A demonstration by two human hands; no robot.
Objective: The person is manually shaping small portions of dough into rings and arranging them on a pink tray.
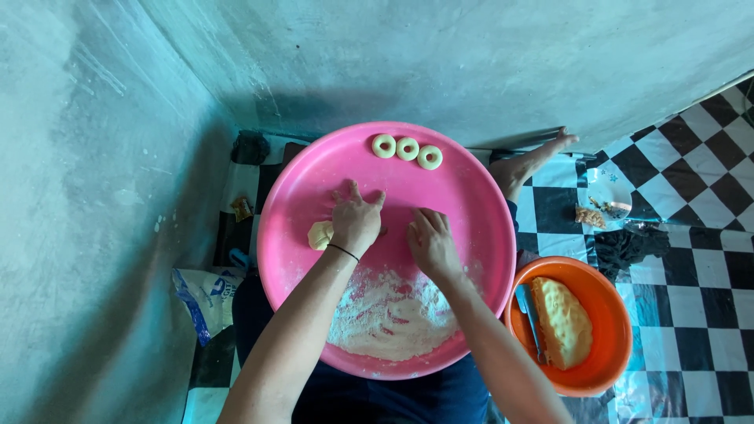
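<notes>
A small piece of dough [320,235] lies on the pink tray [463,196], and it touches the outer edge of the left hand [357,220], just beside the little finger side. The left hand rests flat on the tray with the palm down and the fingers spread a little; it does not close on anything. A thin black band is around its wrist. The right hand [430,243] also lies palm down on the tray, near the left hand but apart from it, with the fingers together and stretched forward. If something is under either palm, I cannot tell, because the hands cover that place.

Behind the wrists, toward the person, there is a heap of flour [389,314] on the tray; the right wrist is just at its edge. Ahead of the fingers, at the far rim of the tray, three dough rings [407,149] lie in a row, each one touching the next.

To the right of the right arm, just beside the tray, stands an orange bowl [613,314] with a big lump of dough [561,322] and a knife [528,310] with a blue handle inside. To the left of the left arm, a plastic bag [206,294] lies on the floor. A bare foot [530,161] shows beyond the tray on the checkered floor.
</notes>
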